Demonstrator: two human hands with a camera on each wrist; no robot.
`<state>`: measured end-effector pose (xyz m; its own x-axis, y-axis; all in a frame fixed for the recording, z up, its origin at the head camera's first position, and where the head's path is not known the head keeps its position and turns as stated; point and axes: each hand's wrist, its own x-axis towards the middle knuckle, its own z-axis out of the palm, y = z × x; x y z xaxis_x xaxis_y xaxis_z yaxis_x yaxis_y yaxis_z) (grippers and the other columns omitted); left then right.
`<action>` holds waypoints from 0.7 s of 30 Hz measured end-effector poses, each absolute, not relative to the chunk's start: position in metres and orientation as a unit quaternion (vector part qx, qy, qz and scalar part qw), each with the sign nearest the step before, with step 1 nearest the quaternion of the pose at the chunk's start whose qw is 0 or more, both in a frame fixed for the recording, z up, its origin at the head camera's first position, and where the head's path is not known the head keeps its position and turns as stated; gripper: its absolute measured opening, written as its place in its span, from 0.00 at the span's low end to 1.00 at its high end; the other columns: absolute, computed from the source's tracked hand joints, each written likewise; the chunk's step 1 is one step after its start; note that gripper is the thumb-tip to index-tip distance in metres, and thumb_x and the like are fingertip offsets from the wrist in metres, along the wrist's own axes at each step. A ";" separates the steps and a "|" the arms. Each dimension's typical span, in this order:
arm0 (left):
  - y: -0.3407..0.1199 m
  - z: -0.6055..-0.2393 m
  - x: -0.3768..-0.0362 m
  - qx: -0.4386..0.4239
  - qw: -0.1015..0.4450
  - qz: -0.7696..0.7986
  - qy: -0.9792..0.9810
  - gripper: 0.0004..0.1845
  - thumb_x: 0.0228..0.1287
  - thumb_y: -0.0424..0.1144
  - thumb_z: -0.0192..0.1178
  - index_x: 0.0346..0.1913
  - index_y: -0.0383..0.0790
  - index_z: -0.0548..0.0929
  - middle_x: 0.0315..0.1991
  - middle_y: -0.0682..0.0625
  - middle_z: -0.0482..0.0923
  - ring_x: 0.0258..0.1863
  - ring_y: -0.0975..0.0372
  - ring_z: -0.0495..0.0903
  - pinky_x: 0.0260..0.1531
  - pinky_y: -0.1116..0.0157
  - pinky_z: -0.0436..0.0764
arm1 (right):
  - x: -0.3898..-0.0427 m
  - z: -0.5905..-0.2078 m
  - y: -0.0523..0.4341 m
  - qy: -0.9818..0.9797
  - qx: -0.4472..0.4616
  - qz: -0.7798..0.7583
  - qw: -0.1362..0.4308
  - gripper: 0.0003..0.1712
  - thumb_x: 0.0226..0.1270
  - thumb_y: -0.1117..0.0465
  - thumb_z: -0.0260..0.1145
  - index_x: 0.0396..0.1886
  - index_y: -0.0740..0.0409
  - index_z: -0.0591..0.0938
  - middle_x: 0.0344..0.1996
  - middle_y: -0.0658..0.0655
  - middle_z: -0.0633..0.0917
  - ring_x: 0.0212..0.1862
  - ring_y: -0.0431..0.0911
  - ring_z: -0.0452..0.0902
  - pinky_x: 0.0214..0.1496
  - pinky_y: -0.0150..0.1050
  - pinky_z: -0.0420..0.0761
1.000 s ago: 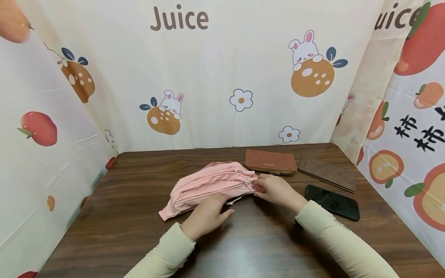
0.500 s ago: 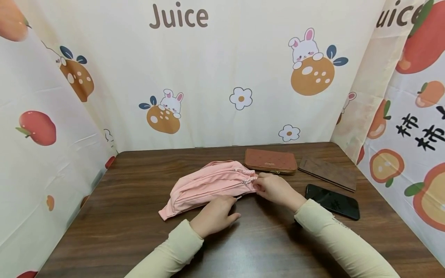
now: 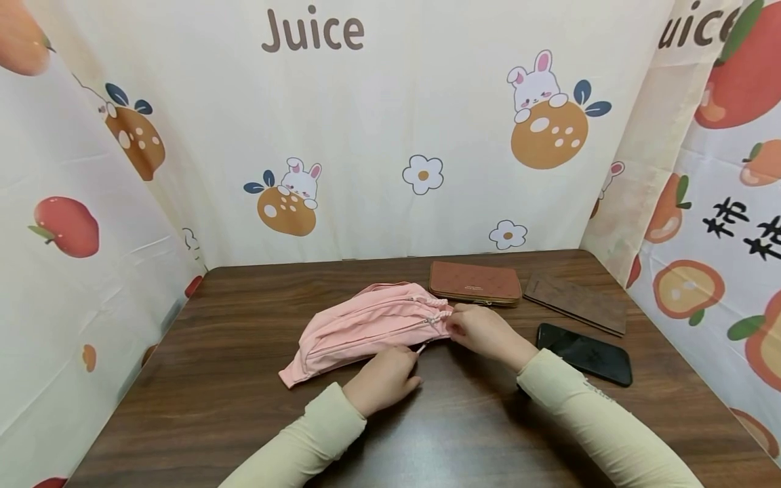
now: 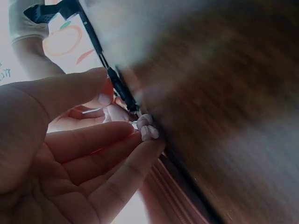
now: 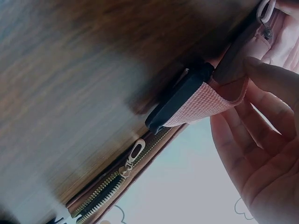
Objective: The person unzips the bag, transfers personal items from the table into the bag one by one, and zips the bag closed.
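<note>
Dark wooden table (image 3: 244, 379), left hand (image 3: 383, 381) pinching pink pouch's (image 3: 366, 325) zipper cord (image 4: 147, 129), right hand (image 3: 485, 332) gripping its end.

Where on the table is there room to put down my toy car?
Bare wood lies left of the pink bag, out to the table edge, and behind it toward the curtain. It is crowded on the right: brown wallet, flat brown case, black phone, left hand and right hand.
</note>
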<state>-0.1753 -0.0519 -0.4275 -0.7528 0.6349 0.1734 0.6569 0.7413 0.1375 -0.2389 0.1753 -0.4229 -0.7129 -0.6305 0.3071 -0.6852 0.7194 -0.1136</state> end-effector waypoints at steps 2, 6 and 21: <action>-0.051 -0.428 -0.176 -0.345 0.063 -0.093 -0.932 0.08 0.55 0.39 0.69 0.29 0.40 0.82 0.24 0.51 0.79 0.27 0.62 0.80 0.29 0.66 0.79 | -0.239 -0.422 0.175 -0.919 0.358 0.113 0.121 0.04 0.56 0.66 0.72 0.29 0.52 0.87 0.28 0.47 0.80 0.29 0.38 0.75 0.33 0.35 0.77; -0.051 -0.430 -0.178 -0.345 0.071 -0.088 -0.932 0.07 0.53 0.37 0.70 0.27 0.42 0.80 0.23 0.53 0.77 0.25 0.62 0.80 0.26 0.66 0.77 | -0.238 -0.421 0.175 -0.920 0.357 0.115 0.113 0.03 0.57 0.65 0.71 0.29 0.52 0.87 0.30 0.47 0.82 0.31 0.40 0.78 0.35 0.37 0.79; -0.042 -0.430 -0.185 -0.353 0.078 -0.039 -0.932 0.08 0.54 0.37 0.70 0.33 0.44 0.81 0.29 0.52 0.80 0.32 0.60 0.83 0.32 0.65 0.81 | -0.238 -0.421 0.176 -0.927 0.343 0.116 0.096 0.02 0.58 0.62 0.73 0.28 0.55 0.87 0.30 0.47 0.82 0.31 0.39 0.78 0.35 0.37 0.79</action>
